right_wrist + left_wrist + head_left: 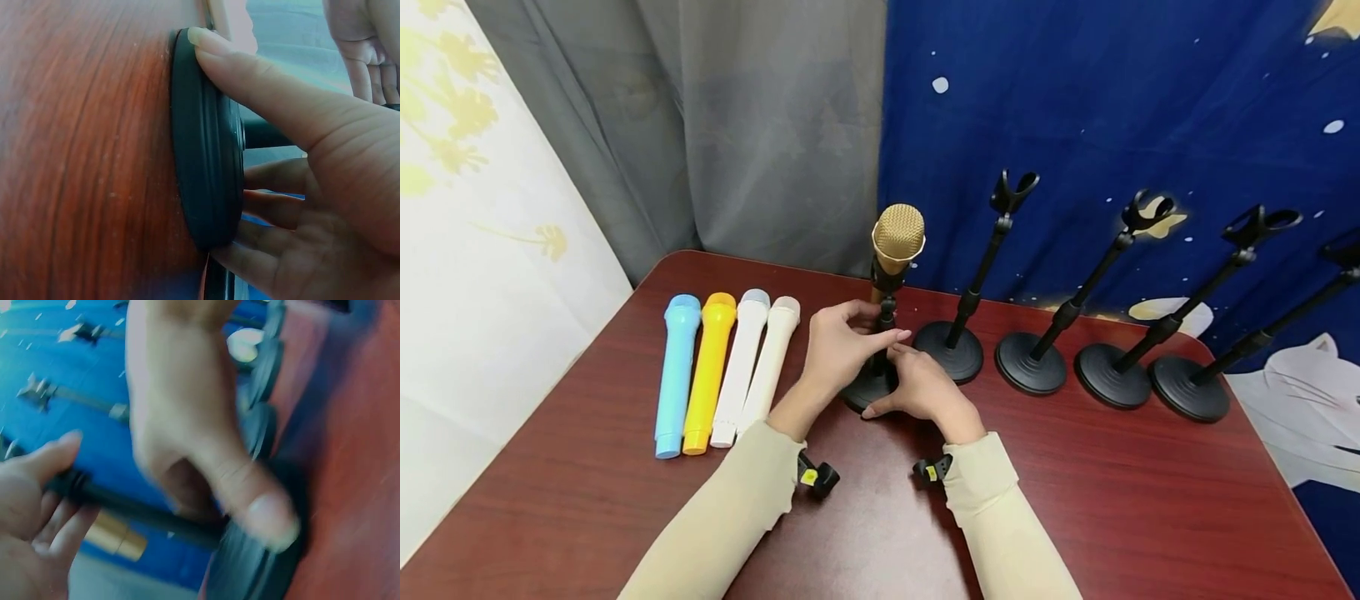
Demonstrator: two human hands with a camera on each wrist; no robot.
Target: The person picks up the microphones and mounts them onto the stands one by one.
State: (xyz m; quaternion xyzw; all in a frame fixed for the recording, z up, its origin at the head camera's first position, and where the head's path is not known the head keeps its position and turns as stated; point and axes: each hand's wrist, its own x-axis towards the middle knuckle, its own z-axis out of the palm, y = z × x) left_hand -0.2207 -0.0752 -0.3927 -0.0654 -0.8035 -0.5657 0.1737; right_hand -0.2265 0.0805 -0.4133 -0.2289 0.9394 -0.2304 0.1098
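A gold microphone (898, 235) sits in the clip of a black tabletop microphone stand (863, 393), its head up. My left hand (841, 346) holds the stand's pole below the clip, thumb on the near side. In the left wrist view the microphone's gold handle (115, 537) hangs beside the pole. Lower down, my right hand (931, 387) grips the round base (203, 150), its thumb on the rim and its fingers spread over the opposite side. The base stands on the table (880, 508).
Left of the hands lie a light blue microphone (677, 375), a yellow microphone (709, 375), a white microphone (741, 367) and a cream microphone (772, 358). Several more black stands, including one nearby stand (951, 350), are lined up to the right before a blue curtain (1075, 92).
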